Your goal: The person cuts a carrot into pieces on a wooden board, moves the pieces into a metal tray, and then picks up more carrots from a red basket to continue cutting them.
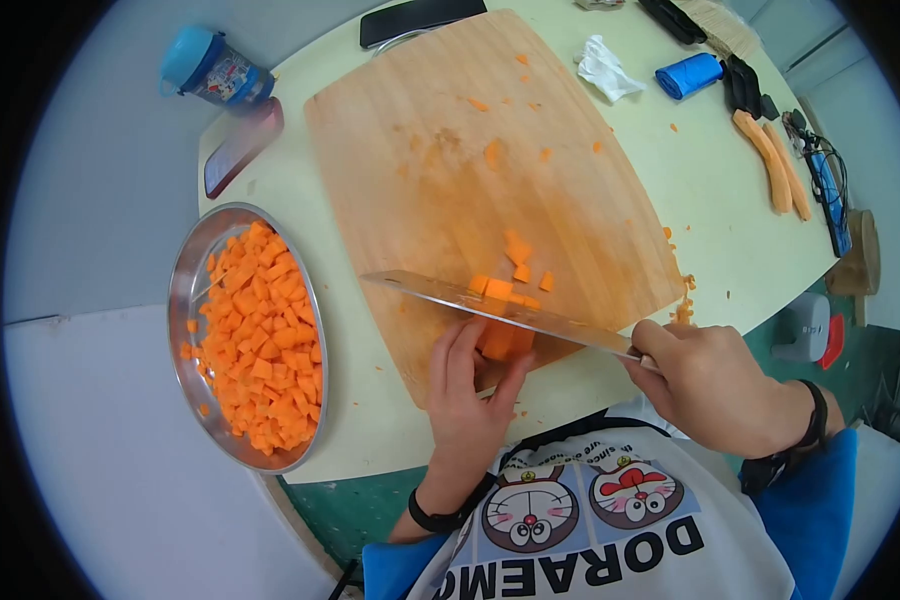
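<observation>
On the wooden cutting board [410, 170], my left hand [473, 385] has its fingers curved round orange carrot pieces [508, 340] near the board's front edge. My right hand [710, 378] grips the handle of a large knife [540, 320]. The blade crosses the board from right to left and lies against the carrot pieces, just beyond my left fingertips. Several cut cubes [497, 288] sit on the far side of the blade. A round metal tray [178, 355] heaped with diced carrot [265, 340] stands at the left.
A blue bottle [225, 75] and a phone [243, 150] are at the upper left, and a dark phone [420, 20] lies behind the board. Crumpled tissue [608, 70], a blue roll [690, 76] and peeled carrots [768, 160] lie at the upper right.
</observation>
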A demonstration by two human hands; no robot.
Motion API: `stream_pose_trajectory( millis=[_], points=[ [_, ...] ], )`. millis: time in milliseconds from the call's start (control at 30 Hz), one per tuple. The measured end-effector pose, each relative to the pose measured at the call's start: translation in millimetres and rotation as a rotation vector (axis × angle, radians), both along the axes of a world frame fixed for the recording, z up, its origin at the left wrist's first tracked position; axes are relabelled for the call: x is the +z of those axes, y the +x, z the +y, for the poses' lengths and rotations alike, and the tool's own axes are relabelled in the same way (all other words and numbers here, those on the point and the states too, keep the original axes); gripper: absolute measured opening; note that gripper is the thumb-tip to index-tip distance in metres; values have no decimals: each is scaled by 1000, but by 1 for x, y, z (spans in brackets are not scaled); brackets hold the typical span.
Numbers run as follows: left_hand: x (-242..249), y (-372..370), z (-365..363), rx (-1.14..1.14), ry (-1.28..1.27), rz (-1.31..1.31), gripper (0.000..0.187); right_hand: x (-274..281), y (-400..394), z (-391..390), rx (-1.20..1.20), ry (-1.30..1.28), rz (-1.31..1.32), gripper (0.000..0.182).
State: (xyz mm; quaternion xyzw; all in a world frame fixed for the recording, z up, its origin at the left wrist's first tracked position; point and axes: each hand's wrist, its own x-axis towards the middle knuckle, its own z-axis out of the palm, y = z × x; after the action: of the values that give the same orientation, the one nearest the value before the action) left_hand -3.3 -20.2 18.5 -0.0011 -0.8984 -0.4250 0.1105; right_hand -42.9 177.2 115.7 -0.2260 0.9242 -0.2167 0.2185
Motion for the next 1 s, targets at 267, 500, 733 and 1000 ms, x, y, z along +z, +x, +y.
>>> stream_pose_trajectory(
  millis=[267, 500, 733, 1000],
  points=[
    [-5, -2, 3, 33, -1, 90, 34, -2, 5, 0, 15, -4, 23, 19],
    [-8, -3, 1, 39, -69, 138, 27, -7, 3, -4, 9, -4, 27, 19],
    [-4, 0, -1, 4, -38, 51, 30, -8, 3, -4, 45, -28, 29, 20],
    [-7, 1, -2, 6, -21, 51, 33, -8, 3, -6, 50, -26, 38, 20]
  ],
)
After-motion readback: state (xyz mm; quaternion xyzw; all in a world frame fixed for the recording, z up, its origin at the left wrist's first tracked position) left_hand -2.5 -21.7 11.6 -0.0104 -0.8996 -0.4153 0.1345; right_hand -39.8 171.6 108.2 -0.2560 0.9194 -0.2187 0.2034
